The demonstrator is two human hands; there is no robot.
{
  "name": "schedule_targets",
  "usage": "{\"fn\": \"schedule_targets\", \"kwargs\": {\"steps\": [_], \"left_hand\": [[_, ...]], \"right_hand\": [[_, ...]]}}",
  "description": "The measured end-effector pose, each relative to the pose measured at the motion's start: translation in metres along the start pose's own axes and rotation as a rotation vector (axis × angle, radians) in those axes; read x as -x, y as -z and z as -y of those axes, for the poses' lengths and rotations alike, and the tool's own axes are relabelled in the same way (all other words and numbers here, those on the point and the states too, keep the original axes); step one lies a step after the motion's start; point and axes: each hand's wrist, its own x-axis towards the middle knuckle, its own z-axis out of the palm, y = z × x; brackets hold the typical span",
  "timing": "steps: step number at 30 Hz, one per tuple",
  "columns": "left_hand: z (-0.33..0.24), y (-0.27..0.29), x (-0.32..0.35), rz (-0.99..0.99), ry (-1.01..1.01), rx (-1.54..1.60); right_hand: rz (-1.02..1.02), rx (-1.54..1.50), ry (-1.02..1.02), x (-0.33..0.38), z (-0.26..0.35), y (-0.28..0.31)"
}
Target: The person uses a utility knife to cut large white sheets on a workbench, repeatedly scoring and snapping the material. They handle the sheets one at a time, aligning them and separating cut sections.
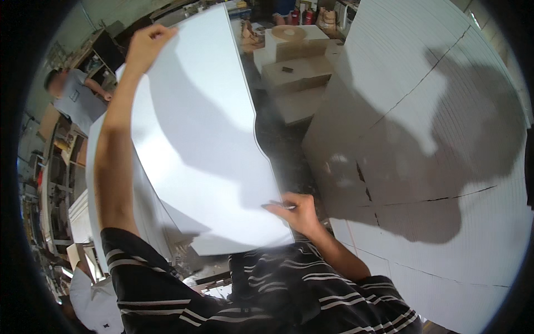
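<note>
A large white panel with a smooth face and a wavy right edge stretches away in front of me. At its far left corner, my left hand is closed, its fingers pinching the edge at the end of my outstretched arm. Near the panel's close right corner, my right hand grips the right edge, thumb lying on the white face. Something thin and dark shows beside that thumb, too small to name. The fingers under the panel are hidden.
A big white sheet with fine lines and dark cracks rises at the right, carrying shadows. White stepped blocks stand beyond the gap, a tan roll of tape on top. At far left, a person in grey stands near cluttered shelving.
</note>
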Motion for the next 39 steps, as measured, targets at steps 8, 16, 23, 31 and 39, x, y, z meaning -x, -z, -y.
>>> {"fn": "schedule_targets", "kwargs": {"steps": [8,16,23,31,39], "left_hand": [[0.077,-0.172,0.064,0.196,0.241,-0.086],[0.067,-0.253,0.110,0.029,0.332,-0.514],[0.032,-0.290,0.126,0.037,0.404,-0.621],[0.035,-0.266,0.151,-0.067,0.264,-0.523],[0.001,-0.240,0.145,0.125,0.440,-0.376]], "right_hand": [[0.088,0.075,-0.426,0.021,-0.045,-0.019],[0.041,0.296,-0.355,-0.023,-0.052,-0.025],[-0.117,0.234,-0.380,-0.068,-0.045,-0.047],[-0.014,-0.322,-0.831,-0.035,-0.053,0.009],[-0.009,-0.958,-1.170,0.139,-0.005,0.004]]}}
